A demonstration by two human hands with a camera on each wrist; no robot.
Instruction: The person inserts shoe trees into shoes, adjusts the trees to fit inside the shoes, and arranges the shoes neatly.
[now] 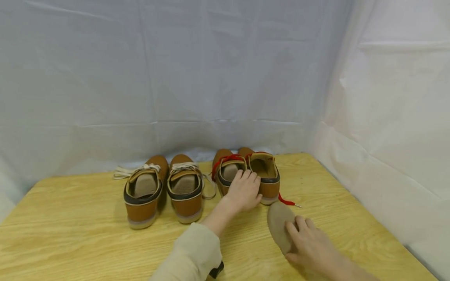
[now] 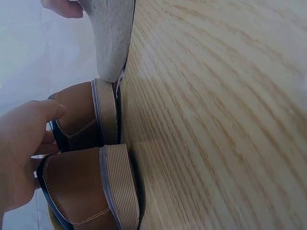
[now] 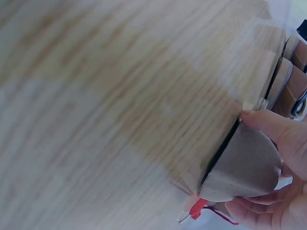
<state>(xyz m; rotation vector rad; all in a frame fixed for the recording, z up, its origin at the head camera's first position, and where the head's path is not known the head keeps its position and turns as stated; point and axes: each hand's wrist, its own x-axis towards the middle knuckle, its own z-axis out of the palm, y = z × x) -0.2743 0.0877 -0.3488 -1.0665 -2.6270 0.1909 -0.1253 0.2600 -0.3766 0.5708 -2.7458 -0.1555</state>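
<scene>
My right hand (image 1: 311, 244) pinches a beige insole (image 1: 279, 224) by its edges, thumb on one side and fingers on the other. The insole is tilted close over the table, its front end near the heel of the right red-laced brown shoe (image 1: 270, 189). At that shoe's heel, my left hand (image 1: 244, 191) rests its thumb on the back, while its other fingers bend over the collar between the two red-laced shoes. The left red-laced shoe (image 1: 219, 179) has an insole inside and is partly covered by my hand. A red lace end (image 3: 197, 209) hangs beside the insole.
To the left stand two brown shoes with pale laces, a left one (image 1: 141, 212) and a right one (image 1: 188, 203), heels facing me. All the shoes are on a wooden table (image 1: 77, 234). White sheeting (image 1: 225, 78) hangs behind the table and along its right side.
</scene>
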